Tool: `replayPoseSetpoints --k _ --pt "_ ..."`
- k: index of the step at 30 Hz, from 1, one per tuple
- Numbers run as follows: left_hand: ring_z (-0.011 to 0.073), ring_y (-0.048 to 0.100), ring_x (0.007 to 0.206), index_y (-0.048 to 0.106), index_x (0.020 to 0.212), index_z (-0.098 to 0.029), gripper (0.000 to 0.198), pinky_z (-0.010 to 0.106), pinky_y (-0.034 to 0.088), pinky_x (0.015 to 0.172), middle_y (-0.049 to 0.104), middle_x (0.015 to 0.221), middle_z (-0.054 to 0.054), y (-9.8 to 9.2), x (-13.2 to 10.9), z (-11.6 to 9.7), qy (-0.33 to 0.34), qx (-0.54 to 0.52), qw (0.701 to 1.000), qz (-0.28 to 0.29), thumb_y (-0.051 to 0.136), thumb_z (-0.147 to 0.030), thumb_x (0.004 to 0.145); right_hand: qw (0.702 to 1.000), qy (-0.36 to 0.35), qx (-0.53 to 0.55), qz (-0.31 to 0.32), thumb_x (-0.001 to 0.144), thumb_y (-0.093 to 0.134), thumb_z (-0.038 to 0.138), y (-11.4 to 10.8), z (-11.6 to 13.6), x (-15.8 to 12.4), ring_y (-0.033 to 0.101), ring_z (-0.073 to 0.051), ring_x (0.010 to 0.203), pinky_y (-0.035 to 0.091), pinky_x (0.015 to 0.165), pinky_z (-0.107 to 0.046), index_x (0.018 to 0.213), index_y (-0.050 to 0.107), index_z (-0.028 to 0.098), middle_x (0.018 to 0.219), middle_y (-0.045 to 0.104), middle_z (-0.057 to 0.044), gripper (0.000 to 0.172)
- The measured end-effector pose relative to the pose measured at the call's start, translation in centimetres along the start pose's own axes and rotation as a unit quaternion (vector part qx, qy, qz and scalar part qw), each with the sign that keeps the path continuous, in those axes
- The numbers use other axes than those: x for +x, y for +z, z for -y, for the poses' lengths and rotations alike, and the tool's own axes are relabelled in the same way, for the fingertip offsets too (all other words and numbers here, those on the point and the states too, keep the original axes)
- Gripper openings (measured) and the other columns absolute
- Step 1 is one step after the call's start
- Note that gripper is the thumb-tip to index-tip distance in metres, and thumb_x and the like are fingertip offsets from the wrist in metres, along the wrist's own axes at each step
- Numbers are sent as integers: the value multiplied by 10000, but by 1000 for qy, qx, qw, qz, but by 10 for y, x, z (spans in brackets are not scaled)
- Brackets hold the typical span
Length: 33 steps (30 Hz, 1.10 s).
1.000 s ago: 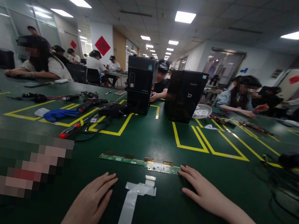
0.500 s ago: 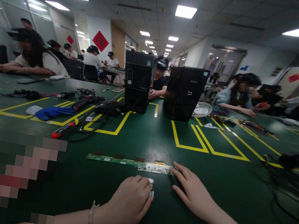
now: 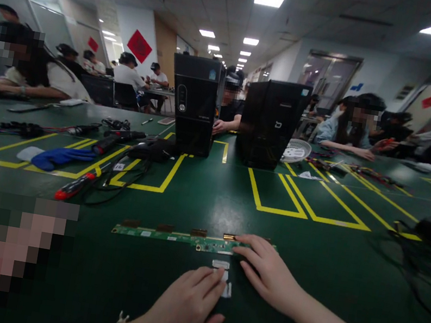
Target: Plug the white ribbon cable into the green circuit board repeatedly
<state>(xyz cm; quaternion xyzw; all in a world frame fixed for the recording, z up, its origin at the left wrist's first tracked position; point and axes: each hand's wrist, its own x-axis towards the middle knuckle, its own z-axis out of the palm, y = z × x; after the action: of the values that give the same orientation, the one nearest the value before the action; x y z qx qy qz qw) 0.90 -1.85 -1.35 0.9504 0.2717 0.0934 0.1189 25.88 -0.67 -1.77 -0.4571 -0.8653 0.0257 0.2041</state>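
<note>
A long, narrow green circuit board (image 3: 170,235) with copper-coloured tabs along its far edge lies crosswise on the table. My right hand (image 3: 269,274) rests over its right part, fingers spread, fingertips touching the board and hiding some of it. Nearer to me lie a few small whitish, shiny flat pieces (image 3: 221,264); I cannot make out what they are. My left hand (image 3: 191,303) lies over the nearer pieces, fingertips on them and thumb held apart. Its fingers partly cover them.
Two black computer towers (image 3: 192,108) (image 3: 268,126) stand ahead. At the left are a red-handled screwdriver (image 3: 74,186), a blue glove (image 3: 61,159) and cables. A white basket (image 3: 296,151) and black cables (image 3: 405,265) are at the right. A blurred-out arm shows lower left; people sit around.
My left hand has uncurled and drawn slightly back, so more of the whitish pieces show. My right hand stays on the board. The camera view has shifted slightly.
</note>
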Motion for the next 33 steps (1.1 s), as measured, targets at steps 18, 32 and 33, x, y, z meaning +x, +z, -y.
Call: replayPoseSetpoints --k 18,32,33 --pt "296 370 1401 415 1457 -118 675 473 361 1127 407 1525 129 -17 5 0 -19 -77 994 74 586 -442 891 989 30 45 139 973 456 469 -13 -9 -16 295 -269 1424 172 1183 -577 1432 440 316 1519 384 -69 484" --pt "282 320 1430 316 1512 -180 658 473 332 1143 323 1572 93 -3 2 7 -17 -67 996 59 497 -466 947 988 24 40 146 960 474 480 -13 -10 -17 307 -287 1412 201 1175 -578 1483 370 293 1504 395 -97 565" --pt "282 325 1428 312 1513 -178 660 475 334 1141 326 1570 98 -3 2 8 -14 -69 996 55 500 -461 947 988 25 40 145 960 473 479 -13 -10 -17 309 -286 1411 205 1173 -579 1476 382 296 1502 398 -95 555"
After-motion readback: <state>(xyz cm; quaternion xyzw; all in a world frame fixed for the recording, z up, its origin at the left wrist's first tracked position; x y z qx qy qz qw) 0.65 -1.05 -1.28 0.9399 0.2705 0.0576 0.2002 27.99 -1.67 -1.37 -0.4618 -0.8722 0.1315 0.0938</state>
